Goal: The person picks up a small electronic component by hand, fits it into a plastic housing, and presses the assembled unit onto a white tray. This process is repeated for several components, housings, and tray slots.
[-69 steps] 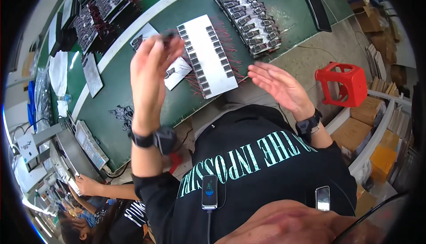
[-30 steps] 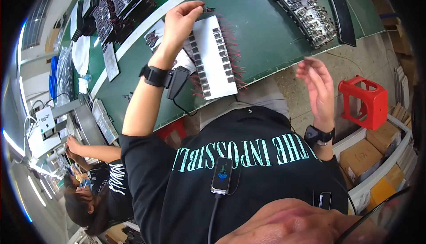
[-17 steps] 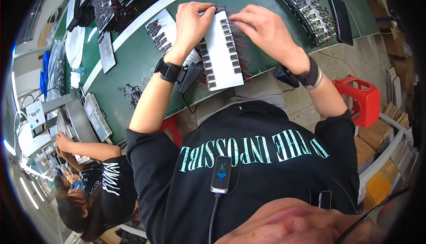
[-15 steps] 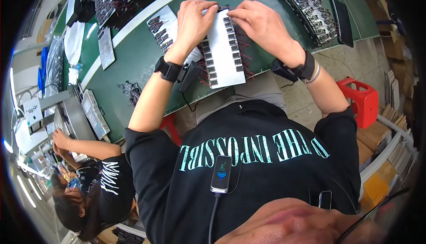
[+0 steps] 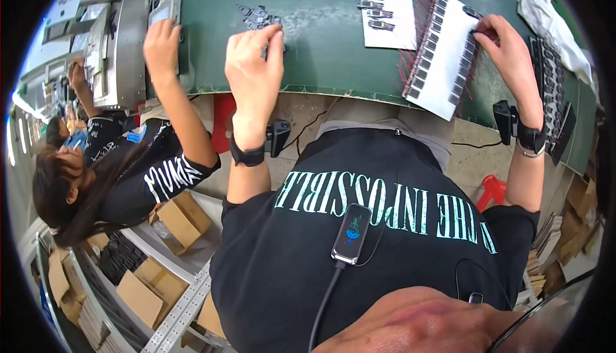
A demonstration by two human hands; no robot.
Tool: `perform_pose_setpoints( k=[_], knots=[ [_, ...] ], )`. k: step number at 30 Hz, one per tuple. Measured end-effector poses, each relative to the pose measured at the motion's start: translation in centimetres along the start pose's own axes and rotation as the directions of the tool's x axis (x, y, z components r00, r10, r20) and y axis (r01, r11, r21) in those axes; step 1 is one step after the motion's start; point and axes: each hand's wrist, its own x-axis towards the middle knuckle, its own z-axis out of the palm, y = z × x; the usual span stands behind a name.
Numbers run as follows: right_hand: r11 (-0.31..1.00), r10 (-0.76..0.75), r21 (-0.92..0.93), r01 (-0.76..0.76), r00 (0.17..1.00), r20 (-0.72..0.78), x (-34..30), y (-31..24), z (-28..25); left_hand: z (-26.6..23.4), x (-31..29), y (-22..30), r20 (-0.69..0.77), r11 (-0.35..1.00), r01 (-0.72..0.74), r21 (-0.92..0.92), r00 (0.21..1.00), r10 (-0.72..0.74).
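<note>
A white board (image 5: pixel 443 48) lies at the table's front edge, with small black parts along both long sides and red wires sticking out. My right hand (image 5: pixel 511 48) is closed in a pinch at its right edge; what the fingertips hold there is too small to name. Near its far end sits a loose-looking black part (image 5: pixel 471 12). My left hand (image 5: pixel 253 64) is off to the left, thumb and forefinger pinched together beside a pile of small black parts (image 5: pixel 260 16). Whatever is between those fingers cannot be made out.
Another white board (image 5: pixel 401 16) carries black parts along its left side. A filled board (image 5: pixel 550 74) and a dark phone-like slab (image 5: pixel 563 132) lie at the right, near a white cloth (image 5: pixel 555 23). At left, a co-worker's arm (image 5: pixel 168 64) reaches beside a metal machine (image 5: pixel 128 51).
My left hand has left the white board and gone left to the pile of small black parts. My right hand stays at the board's right edge. The view has swung left.
</note>
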Motion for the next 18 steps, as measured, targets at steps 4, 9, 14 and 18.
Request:
perform_pose_setpoints(
  k=[4,9,14,18],
  knots=[
    [0.999,0.032,0.033,-0.028,0.992,-0.124,-1.6,-2.2,0.5,-0.6,-1.9,-0.6,0.053,0.986,-0.025,0.163,0.998,0.016],
    [0.889,0.234,0.452,-0.081,0.927,-0.292,-4.3,-3.9,0.4,0.9,-2.0,-0.7,0.104,0.983,-0.068,0.17,0.993,0.051],
    [0.613,0.331,0.789,-0.051,0.923,-0.197,-6.4,-7.1,1.0,2.7,-0.4,1.0,0.169,0.994,-0.092,0.062,0.982,0.08],
    [0.593,0.268,0.802,-0.078,0.958,-0.105,-7.3,-6.9,1.7,4.0,0.9,2.3,0.242,0.989,-0.149,0.024,0.96,0.138]
  ],
)
